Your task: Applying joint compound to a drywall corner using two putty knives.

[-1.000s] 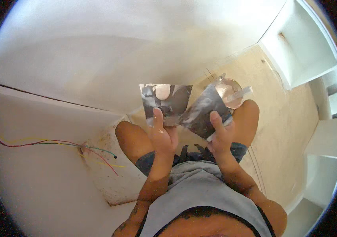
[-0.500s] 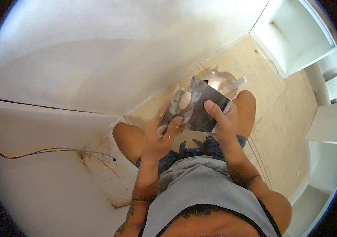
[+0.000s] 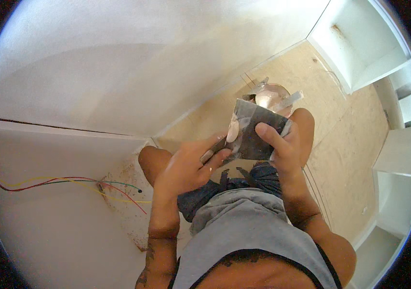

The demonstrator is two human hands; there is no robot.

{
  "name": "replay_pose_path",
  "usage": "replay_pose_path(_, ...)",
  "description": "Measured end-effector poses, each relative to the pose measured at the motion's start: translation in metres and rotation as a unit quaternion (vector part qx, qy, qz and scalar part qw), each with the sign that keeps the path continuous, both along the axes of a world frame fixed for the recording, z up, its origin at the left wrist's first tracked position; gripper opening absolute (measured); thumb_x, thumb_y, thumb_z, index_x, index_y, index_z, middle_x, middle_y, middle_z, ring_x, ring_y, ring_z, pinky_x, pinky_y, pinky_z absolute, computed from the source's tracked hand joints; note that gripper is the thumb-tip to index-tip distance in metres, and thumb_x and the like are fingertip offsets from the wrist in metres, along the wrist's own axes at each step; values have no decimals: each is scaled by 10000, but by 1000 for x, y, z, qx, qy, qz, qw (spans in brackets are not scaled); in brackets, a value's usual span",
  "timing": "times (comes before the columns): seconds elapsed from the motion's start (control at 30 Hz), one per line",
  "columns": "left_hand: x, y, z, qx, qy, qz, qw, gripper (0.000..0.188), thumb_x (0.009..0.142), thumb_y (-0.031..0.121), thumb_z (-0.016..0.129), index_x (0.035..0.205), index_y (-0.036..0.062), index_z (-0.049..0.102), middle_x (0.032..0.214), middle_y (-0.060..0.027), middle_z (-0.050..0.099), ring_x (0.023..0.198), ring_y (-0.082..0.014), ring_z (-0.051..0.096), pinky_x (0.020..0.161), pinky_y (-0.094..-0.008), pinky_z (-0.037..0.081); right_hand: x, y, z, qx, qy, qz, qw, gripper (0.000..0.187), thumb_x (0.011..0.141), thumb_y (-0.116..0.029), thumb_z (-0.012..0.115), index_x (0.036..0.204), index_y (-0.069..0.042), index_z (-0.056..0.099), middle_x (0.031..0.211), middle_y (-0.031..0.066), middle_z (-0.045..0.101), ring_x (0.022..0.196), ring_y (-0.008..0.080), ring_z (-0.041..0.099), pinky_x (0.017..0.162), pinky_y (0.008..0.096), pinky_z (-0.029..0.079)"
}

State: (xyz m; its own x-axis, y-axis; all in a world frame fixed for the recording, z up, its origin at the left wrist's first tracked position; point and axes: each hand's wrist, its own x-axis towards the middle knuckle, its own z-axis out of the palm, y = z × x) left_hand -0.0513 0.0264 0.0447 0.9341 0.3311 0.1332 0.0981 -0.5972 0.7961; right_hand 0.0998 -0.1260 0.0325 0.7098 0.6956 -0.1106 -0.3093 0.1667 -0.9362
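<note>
A dark, square, putty-smeared plate (image 3: 257, 131) is tilted in front of me above my lap. My right hand (image 3: 282, 148) grips its right side, thumb across the face and fingers behind. My left hand (image 3: 186, 166) pinches a dark scraper (image 3: 215, 151), its edge against the plate's left side. Much of the scraper hides behind my fingers. A pale lump of putty (image 3: 233, 131) sits where scraper and plate meet. Beyond the plate stands a round tub (image 3: 286, 91) of pinkish-white putty (image 3: 266, 98), with a flat pale blade (image 3: 291, 99) lying across its rim.
A white wall panel (image 3: 133, 67) rises ahead. Coloured wires (image 3: 77, 180) stick out of a white surface at left. White open shelving (image 3: 371, 48) lines the right. The pale board floor (image 3: 340, 130) stretches between, and my bent knees flank the tools.
My left hand has turned and drawn back leftward, bringing the scraper to the plate's left edge. The putty lump is now narrower. My right hand and the plate have shifted slightly right.
</note>
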Motion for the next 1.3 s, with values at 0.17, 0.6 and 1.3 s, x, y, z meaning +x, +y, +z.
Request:
replay_pose_path(0.17,10,-5,-2,-158,124,46,979,331,965,272,544,1155,5,590,971,-168,671,929,-279,671,802,-387,513,11,-5,-3,-23,-40,-59,997,361,831,-199,711,1086,37,613,1008,103,672,888,184,642,775,328,522)
replay_pose_path(0.6,69,-39,-61,-655,-56,53,752,335,908,224,583,1159,3,595,1016,-110,675,865,-223,682,772,-360,566,35,-37,-58,-260,-625,12,736,556,730,-52,634,1275,-90,527,1140,139,564,1021,310,602,720,359,529)
replay_pose_path(1.3,178,-83,-154,-209,-53,21,976,482,960,121,443,1419,-12,379,1140,-215,589,1000,-241,592,889,-336,464,105,-52,-115,-419,-505,-89,749,418,847,-55,556,1265,-64,554,1153,170,555,1015,339,564,848,422,473)
